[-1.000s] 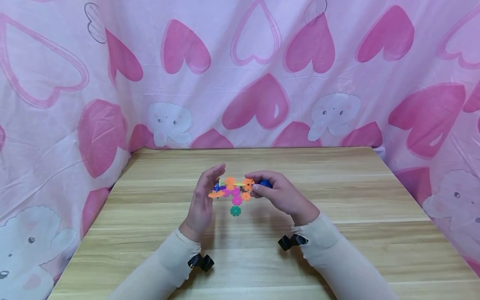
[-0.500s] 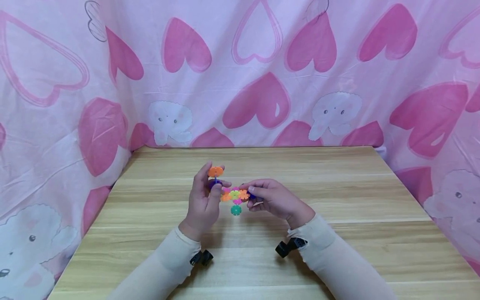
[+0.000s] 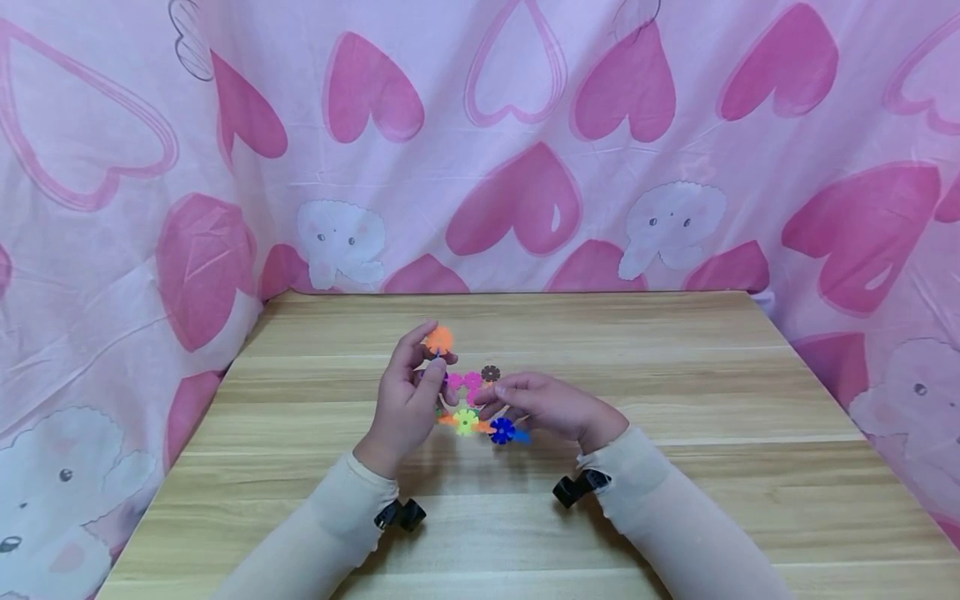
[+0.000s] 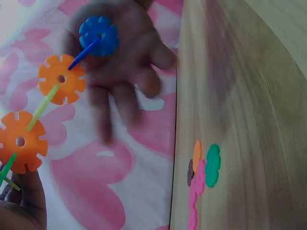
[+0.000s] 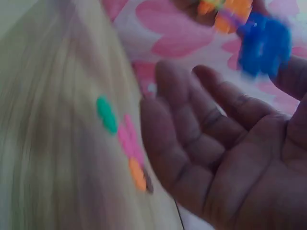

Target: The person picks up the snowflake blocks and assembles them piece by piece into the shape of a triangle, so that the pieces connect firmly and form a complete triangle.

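Note:
My left hand (image 3: 401, 412) pinches a chain of interlocking snowflake discs by its left part, near an orange disc (image 3: 439, 340). The chain hangs in the air between my hands, with a yellow disc (image 3: 465, 422) and a dark blue disc (image 3: 502, 430) towards me. In the left wrist view, orange discs (image 4: 50, 79) join through thin edge-on pieces to a blue disc (image 4: 109, 38) at the end. My right hand (image 3: 558, 408) is beside that blue end, fingers loosely spread and palm visible in the right wrist view. Whether its thumb touches the blue disc is unclear.
On the wooden table (image 3: 675, 367) beneath lie loose flat discs: several pink ones (image 4: 199, 179), a green one (image 4: 212, 165), a brown one (image 3: 491, 373) and an orange one (image 4: 197, 155). A pink heart-print cloth (image 3: 510, 200) surrounds the table's back and sides.
My right hand has let go of the chain and its fingers have loosened. The chain's right part has swung down towards me. My left hand, earlier more extended, now grips the chain.

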Action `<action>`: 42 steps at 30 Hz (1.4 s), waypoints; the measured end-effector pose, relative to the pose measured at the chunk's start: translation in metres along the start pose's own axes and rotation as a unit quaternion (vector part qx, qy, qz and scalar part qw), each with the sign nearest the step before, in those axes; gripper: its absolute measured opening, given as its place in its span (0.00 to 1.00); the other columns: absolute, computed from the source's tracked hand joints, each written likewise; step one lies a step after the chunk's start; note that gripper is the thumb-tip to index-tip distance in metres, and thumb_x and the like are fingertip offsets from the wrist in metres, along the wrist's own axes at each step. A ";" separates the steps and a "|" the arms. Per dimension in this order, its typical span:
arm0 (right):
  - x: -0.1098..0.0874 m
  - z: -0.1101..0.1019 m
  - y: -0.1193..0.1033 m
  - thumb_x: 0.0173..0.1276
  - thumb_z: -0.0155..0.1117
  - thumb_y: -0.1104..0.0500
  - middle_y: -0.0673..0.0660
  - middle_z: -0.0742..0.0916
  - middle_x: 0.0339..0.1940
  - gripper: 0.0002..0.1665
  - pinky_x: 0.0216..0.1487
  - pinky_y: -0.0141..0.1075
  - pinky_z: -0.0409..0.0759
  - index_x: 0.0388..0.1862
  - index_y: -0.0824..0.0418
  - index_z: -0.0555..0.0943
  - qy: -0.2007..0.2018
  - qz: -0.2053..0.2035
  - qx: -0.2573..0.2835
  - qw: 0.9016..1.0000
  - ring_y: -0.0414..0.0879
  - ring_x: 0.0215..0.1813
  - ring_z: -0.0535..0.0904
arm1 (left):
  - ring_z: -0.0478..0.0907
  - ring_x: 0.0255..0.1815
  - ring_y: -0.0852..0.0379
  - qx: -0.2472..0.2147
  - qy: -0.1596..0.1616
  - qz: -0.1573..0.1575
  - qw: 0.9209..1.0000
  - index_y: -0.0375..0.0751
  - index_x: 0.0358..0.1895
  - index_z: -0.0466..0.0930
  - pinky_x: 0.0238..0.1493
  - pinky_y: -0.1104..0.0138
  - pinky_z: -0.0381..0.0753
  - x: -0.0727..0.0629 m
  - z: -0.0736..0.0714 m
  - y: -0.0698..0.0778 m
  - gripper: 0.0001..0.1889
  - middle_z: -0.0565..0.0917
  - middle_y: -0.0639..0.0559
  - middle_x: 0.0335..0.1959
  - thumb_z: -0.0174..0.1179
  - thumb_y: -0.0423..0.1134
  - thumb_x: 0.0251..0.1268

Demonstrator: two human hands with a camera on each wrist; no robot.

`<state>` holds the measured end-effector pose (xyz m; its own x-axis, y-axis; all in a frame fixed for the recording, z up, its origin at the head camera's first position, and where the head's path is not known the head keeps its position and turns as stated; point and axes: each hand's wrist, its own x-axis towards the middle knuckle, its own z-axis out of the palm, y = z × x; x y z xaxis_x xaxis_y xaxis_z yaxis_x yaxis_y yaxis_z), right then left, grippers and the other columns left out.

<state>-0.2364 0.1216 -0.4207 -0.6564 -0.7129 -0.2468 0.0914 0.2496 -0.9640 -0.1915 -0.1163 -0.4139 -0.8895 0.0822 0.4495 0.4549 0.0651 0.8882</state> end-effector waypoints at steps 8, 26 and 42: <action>0.001 -0.001 0.013 0.85 0.46 0.37 0.50 0.86 0.64 0.28 0.55 0.45 0.79 0.70 0.45 0.82 -0.017 0.060 -0.104 0.993 0.51 0.45 0.78 | 0.71 0.17 0.58 -0.032 -0.018 -0.029 0.999 0.48 0.76 0.68 0.20 0.67 0.80 0.001 0.002 0.000 0.25 0.77 0.32 0.42 0.49 0.28 0.81; 0.003 -0.011 0.016 0.74 0.67 0.58 0.49 0.86 0.46 0.18 0.48 0.42 0.81 0.62 0.55 0.86 0.120 0.088 -0.281 0.948 0.46 0.44 0.79 | 0.70 0.17 0.56 -0.038 -0.003 -0.037 0.999 0.48 0.74 0.68 0.18 0.66 0.80 0.000 0.003 0.000 0.24 0.76 0.35 0.39 0.48 0.28 0.81; 0.004 0.001 0.015 0.64 0.80 0.61 0.50 0.81 0.32 0.14 0.40 0.40 0.78 0.37 0.52 0.80 0.110 0.106 -0.395 0.906 0.48 0.36 0.77 | 0.70 0.17 0.56 -0.056 -0.020 -0.012 0.998 0.44 0.74 0.67 0.16 0.66 0.78 -0.001 0.005 -0.003 0.24 0.73 0.29 0.39 0.47 0.26 0.80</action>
<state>-0.2369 0.1219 -0.4367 -0.8285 -0.4678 -0.3077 -0.2752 0.8187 -0.5039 -0.1913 -0.1112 -0.4176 -0.8967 0.1221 0.4256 0.4236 -0.0431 0.9048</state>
